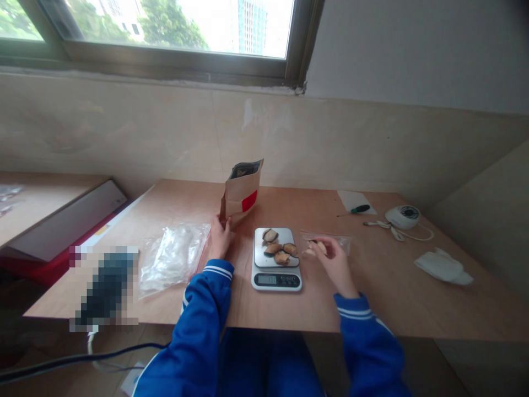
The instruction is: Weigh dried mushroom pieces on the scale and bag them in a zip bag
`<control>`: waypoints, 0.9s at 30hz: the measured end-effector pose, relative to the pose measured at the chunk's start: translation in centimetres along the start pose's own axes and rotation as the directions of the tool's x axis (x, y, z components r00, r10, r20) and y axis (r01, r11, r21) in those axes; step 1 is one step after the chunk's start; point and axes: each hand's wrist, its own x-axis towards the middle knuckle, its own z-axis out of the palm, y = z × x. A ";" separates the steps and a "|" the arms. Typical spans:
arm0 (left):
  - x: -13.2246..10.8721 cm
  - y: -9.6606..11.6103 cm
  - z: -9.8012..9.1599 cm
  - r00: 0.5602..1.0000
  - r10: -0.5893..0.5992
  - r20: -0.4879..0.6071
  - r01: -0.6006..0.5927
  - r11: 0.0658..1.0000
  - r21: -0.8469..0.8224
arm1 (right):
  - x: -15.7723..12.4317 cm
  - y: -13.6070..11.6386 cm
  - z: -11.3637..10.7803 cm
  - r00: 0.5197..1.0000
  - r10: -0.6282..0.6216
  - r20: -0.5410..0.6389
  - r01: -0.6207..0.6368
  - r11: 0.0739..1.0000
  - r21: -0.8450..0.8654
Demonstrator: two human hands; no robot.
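A digital kitchen scale (276, 283) lies in front of me, its display lit. Several dried mushrooms (282, 257), brown with pale sides, rest on its plate. My left hand (221, 236) grips the lower left edge of a brown kraft paper pouch (236, 193) with a red label. The pouch stands open at the top, and its contents are mostly hidden. Right of the scale, my right hand (332, 259) pinches pale dried mushrooms (316, 248) between thumb and fingers, above a clear zip bag (344, 241) lying flat.
A stack of clear plastic bags (176, 256) lies on the left of the table, beside a blurred dark object (106, 286) with a cable. On the right are a green-handled screwdriver (360, 209) on paper, a white dome camera (403, 216) with its cable and a crumpled white cloth (443, 267).
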 end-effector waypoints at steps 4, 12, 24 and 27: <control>0.0 -0.1 0.1 1.000 0.008 -0.016 -0.007 1.000 0.026 | -4.7 1.8 -0.8 0.988 0.132 0.078 -0.138 0.986 0.090; 0.0 0.3 0.0 1.000 0.002 -0.008 -0.002 0.999 0.050 | -6.8 3.8 0.0 0.994 0.099 -0.048 -0.100 0.995 -0.024; 0.1 0.0 0.1 0.997 0.038 -0.073 -0.023 0.982 0.188 | -7.0 2.9 -0.4 0.990 -0.133 -0.041 0.117 0.956 -0.268; 0.1 0.0 0.2 0.997 0.047 -0.067 -0.032 0.976 0.214 | -7.0 2.7 -0.3 0.979 -0.202 -0.031 0.183 0.933 -0.308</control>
